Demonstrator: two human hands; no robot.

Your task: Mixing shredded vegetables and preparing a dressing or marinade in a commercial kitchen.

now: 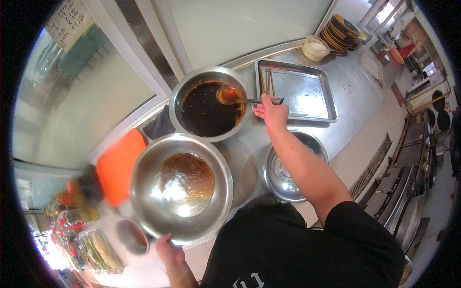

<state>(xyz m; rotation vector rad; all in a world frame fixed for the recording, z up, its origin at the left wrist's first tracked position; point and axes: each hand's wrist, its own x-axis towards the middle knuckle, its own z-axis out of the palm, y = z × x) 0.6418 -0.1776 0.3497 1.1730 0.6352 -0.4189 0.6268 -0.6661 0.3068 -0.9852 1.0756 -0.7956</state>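
Note:
My right hand (pixel 274 112) grips the handle of a metal ladle (pixel 230 96), whose bowl sits in dark liquid with reddish oil. That liquid (pixel 205 111) fills much of a steel bowl (pixel 175 104) by the window frame. Nearer to me, a wider steel bowl (pixel 147 212) holds a shallow pool of amber, oily liquid (pixel 187 180). My left hand (pixel 169 250) holds this bowl's lower rim, thumb on top and the other fingers partly hidden. Beneath my right forearm is a smaller steel bowl (pixel 279 176), partly covered by the arm.
A steel tray (pixel 333 108) with chopsticks (pixel 268 81) lies behind my right hand. Farther back stand a white tub (pixel 316 48) and stacked dark plates (pixel 335 34). An orange board or container (pixel 120 165) and a small cup-like container (pixel 135 237) are at left; a stove (pixel 399 187) is at right.

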